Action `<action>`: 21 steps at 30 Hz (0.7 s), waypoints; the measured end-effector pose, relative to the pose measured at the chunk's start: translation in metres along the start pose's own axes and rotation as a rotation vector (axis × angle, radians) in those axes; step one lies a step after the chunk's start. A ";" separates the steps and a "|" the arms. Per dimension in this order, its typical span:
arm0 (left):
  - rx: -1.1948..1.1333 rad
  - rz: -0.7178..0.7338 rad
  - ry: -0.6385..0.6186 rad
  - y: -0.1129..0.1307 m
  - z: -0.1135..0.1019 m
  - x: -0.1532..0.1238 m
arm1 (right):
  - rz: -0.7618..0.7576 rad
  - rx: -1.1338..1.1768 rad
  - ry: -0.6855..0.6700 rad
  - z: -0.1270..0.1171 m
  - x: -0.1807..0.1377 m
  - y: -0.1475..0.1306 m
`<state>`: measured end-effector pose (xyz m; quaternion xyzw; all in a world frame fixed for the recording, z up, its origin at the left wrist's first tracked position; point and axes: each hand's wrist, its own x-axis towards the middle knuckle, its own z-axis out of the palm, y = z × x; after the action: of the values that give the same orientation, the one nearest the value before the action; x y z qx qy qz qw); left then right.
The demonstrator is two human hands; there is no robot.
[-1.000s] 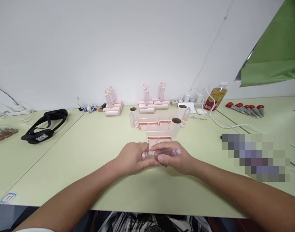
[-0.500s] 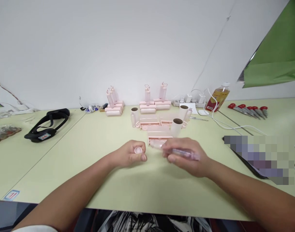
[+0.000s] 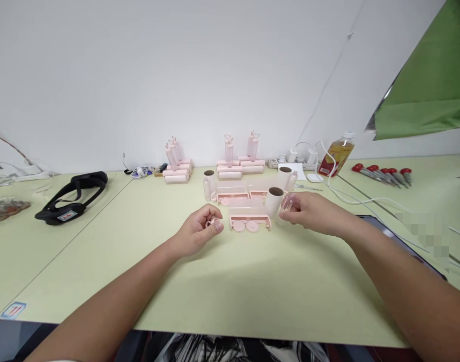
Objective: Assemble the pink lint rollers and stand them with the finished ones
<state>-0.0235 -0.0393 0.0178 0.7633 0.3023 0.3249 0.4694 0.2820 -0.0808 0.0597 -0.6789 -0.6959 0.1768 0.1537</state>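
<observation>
Curled fingers of my left hand (image 3: 192,234) hold a small pale pink cap (image 3: 213,221) just above the table. My right hand (image 3: 315,213) is closed around a clear plastic tube (image 3: 288,202), roughly upright, right beside a white roll with a brown core (image 3: 274,205). Whether the tube touches the table is hidden by the fingers. Between my hands lies an open pink case (image 3: 268,219), its clear cover raised at the back. Two pink discs, a left one (image 3: 238,226) and a right one (image 3: 252,227), lie at its front.
Behind are more open cases (image 3: 233,195) and rolls. Assembled pink holders (image 3: 230,174) line the wall. A black headset strap (image 3: 73,201) lies left. To the right are a drink bottle (image 3: 337,155), white cables (image 3: 351,201), red-handled tools (image 3: 384,175) and a dark tablet (image 3: 403,244).
My right hand has moved right and forward, turning the tube from lying level to roughly upright beside the roll. My left hand has shifted slightly left and forward, still holding the cap.
</observation>
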 end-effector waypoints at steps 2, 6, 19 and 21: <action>-0.003 0.016 0.026 -0.003 0.000 0.001 | 0.032 0.035 -0.072 0.003 0.003 0.003; 0.012 0.015 0.049 -0.006 0.000 0.002 | 0.069 0.075 -0.116 0.008 0.007 0.005; 0.141 0.072 0.142 -0.006 0.002 0.004 | -0.002 -0.053 0.027 0.008 0.006 -0.001; 0.065 0.033 0.128 -0.008 0.003 0.004 | 0.000 -0.055 0.057 0.004 0.005 0.000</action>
<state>-0.0201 -0.0349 0.0104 0.7609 0.3292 0.3707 0.4186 0.2796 -0.0759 0.0561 -0.6875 -0.6959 0.1383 0.1546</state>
